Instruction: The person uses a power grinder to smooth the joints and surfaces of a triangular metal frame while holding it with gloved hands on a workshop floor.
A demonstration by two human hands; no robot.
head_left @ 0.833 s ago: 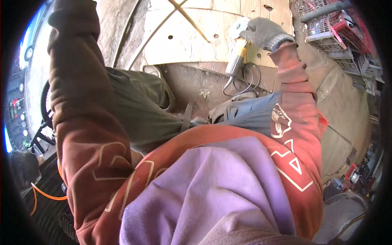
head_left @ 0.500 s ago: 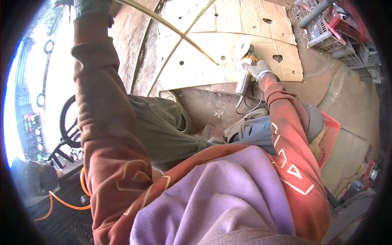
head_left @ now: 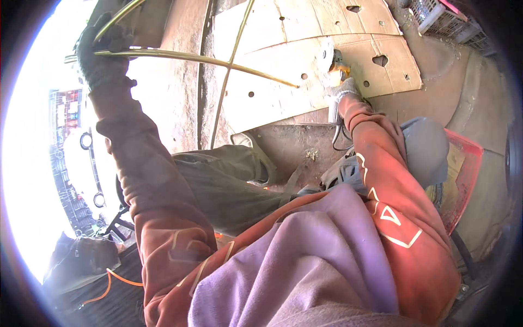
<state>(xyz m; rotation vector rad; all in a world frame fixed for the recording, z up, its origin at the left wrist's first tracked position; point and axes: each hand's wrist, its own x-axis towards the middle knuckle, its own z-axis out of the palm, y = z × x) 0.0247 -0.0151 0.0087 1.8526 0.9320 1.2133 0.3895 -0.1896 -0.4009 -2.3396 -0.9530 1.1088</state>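
At the upper left, my gloved left hand (head_left: 103, 54) is closed round a thin brass-coloured metal rod frame (head_left: 174, 54). Its bars cross over the flattened cardboard (head_left: 261, 103), and one long bar ends in mid-cardboard. On the right, my right hand (head_left: 343, 90), in a grey knitted glove, grips an angle grinder (head_left: 339, 66) with a yellow-orange head and a pale disc. The grinder is over the cardboard's near edge, its cable running down toward my knee. My palm and sleeve hide part of its body.
A red crate (head_left: 463, 163) stands beside my right knee, and a grey plastic crate (head_left: 436, 19) at the far right. An orange cable (head_left: 122, 280) lies at lower left near a dark bag (head_left: 81, 261). Strong daylight washes out the left side.
My left hand has come lower in the picture, and the rod frame has turned with it, its long bar now flatter. My right hand still grips the grinder. The view has shifted a little.
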